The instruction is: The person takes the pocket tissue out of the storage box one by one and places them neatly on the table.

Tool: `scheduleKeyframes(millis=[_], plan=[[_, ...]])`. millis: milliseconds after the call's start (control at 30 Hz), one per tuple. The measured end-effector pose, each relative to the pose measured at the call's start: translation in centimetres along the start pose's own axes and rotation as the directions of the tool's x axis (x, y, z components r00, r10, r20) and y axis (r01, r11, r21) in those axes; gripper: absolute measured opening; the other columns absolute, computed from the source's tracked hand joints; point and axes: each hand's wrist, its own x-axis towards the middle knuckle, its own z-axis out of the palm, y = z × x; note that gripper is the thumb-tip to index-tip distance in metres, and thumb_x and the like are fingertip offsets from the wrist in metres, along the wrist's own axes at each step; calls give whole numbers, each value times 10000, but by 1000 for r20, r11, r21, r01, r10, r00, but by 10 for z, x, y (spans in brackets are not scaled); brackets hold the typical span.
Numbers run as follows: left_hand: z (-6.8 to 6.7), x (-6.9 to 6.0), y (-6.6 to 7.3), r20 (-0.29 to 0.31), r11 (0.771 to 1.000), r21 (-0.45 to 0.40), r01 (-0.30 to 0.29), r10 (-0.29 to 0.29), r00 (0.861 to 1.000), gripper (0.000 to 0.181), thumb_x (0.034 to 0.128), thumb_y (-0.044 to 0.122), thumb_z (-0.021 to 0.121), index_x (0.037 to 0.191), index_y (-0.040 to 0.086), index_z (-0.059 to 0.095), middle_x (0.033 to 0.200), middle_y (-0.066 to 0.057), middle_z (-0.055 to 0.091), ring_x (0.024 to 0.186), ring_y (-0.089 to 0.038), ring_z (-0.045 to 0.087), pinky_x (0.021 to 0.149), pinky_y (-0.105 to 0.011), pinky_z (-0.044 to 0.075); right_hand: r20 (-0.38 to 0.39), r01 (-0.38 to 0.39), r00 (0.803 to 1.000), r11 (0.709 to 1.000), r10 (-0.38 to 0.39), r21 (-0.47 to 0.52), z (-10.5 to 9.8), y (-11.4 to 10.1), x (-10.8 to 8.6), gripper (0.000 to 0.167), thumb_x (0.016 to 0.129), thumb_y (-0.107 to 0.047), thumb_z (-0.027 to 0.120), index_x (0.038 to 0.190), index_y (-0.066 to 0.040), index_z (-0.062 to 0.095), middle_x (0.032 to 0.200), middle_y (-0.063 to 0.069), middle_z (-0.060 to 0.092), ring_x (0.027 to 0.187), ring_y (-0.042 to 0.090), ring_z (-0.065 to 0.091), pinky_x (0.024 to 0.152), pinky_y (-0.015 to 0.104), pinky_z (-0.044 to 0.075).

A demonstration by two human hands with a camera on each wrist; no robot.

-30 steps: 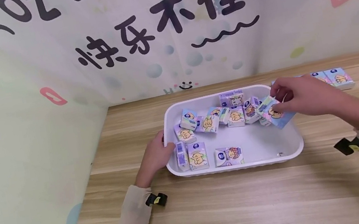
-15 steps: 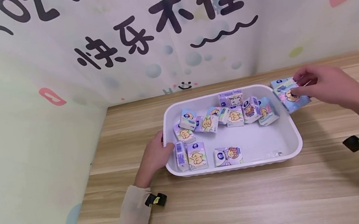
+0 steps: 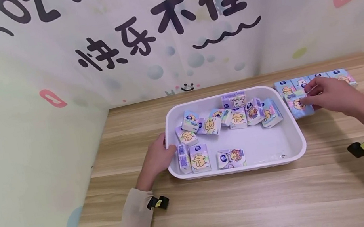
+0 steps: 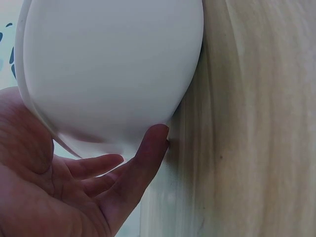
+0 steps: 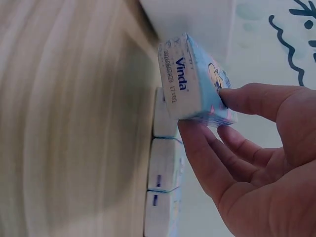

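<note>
A white plastic basin (image 3: pixel 249 167) stands on the table, with several purple and blue tissue packs lying loose in it. At its left end my left hand (image 3: pixel 155 158) grips the rim, thumb on top; the left wrist view has those fingers (image 4: pixel 153 143) against the basin's outer wall (image 4: pixel 113 64). Just past the basin's right end, my right hand (image 3: pixel 336 97) pinches a blue tissue pack (image 3: pixel 299 106) between thumb and fingers. In the right wrist view this tissue pack (image 5: pixel 180 79) shows "Vinda" on its end. Behind it, several blue tissue packs (image 3: pixel 284 85) form a row, partly hidden by the hand.
Wood-grain table (image 3: pixel 220 211) surface extends in front of the basin. A printed white cloth wall (image 3: pixel 133 81) closes off the back, and pale walls stand at left and right. Inside the basin, one purple pack (image 3: pixel 231 158) lies near the front wall.
My right hand has carried the blue tissue pack from above the basin's right end to the right, in front of the row, and straightened it. My left hand stays on the rim.
</note>
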Motion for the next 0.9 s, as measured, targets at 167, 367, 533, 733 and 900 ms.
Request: scheduleKeyframes(millis=[167, 367, 533, 733, 900], plan=[[0, 0, 0, 1, 1000, 3, 3, -3, 1000, 627, 1057, 196, 590, 1641, 12, 454, 1416, -258, 674, 1029, -339, 772, 735, -401, 696, 11, -9, 1000, 1000, 9, -6, 7, 11, 4, 534, 1060, -251, 751, 1330, 140, 507, 1278, 425, 622, 959, 358, 728, 718, 279, 653], [-1, 0, 0, 3, 1000, 6, 2, -2, 1000, 625, 1058, 196, 588, 1640, 11, 454, 1410, -258, 676, 1023, -335, 772, 734, -402, 696, 25, -21, 999, 999, 22, -47, 11, 17, 9, 555, 1051, -285, 751, 1323, 148, 534, 1278, 419, 624, 1038, 443, 673, 710, 244, 588], [-1, 0, 0, 1, 1000, 9, 2, -2, 1000, 628, 1057, 198, 589, 1640, 9, 454, 1410, -258, 675, 1035, -339, 766, 746, -404, 695, 27, -31, 999, 997, 34, -74, 16, 19, 13, 568, 1049, -289, 745, 1324, 159, 530, 1270, 423, 614, 1008, 435, 672, 725, 323, 624], [0, -1, 1, 2, 1000, 4, 6, -6, 1000, 633, 1057, 193, 592, 1647, 15, 450, 1419, -262, 670, 1033, -344, 767, 734, -395, 695, 8, -50, 999, 995, 51, -91, 22, 19, 15, 568, 1045, -298, 737, 1318, 153, 527, 1282, 429, 600, 1013, 455, 660, 727, 366, 640], [0, -1, 2, 4, 1000, -4, 8, -8, 1000, 638, 1059, 191, 592, 1654, 20, 440, 1421, -259, 668, 1022, -340, 769, 719, -387, 694, -16, -46, 999, 994, 45, -99, 24, 19, 14, 554, 1042, -290, 735, 1303, 158, 540, 1253, 422, 615, 996, 451, 659, 709, 357, 634]])
